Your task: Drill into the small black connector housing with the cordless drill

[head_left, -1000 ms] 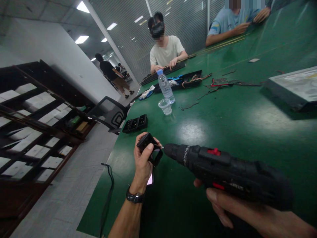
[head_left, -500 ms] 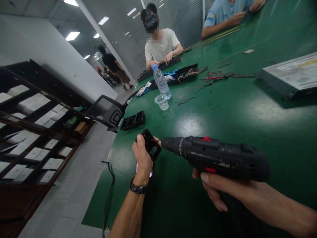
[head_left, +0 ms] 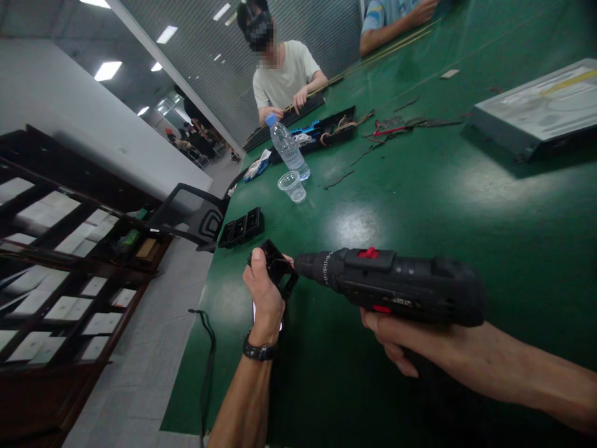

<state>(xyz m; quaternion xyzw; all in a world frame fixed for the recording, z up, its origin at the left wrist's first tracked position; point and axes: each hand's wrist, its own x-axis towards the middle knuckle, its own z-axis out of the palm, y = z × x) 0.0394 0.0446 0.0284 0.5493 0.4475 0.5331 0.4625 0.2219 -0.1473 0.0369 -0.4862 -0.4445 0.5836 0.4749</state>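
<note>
My left hand (head_left: 265,292), with a dark band at the wrist, is closed on a black plastic frame (head_left: 278,267) that has square openings. My right hand (head_left: 396,333) grips the handle of a black power drill (head_left: 392,283) with red switches. The drill lies level and points left, its bit reaching into the frame. Whether the tip touches anything cannot be made out. Part of a lit phone (head_left: 254,312) shows beneath my left hand.
Beyond my left hand are a black three-part holder (head_left: 241,228), a clear cup (head_left: 292,186) and a water bottle (head_left: 288,148). A metal box (head_left: 541,112) sits at the right. A strap (head_left: 208,348) lies near the left edge. People sit across the green table (head_left: 401,205).
The view has shifted, so the table's objects appear further left and slightly higher. My hands still hold the frame and the drill, with the bit at the frame. The walking person has largely left view.
</note>
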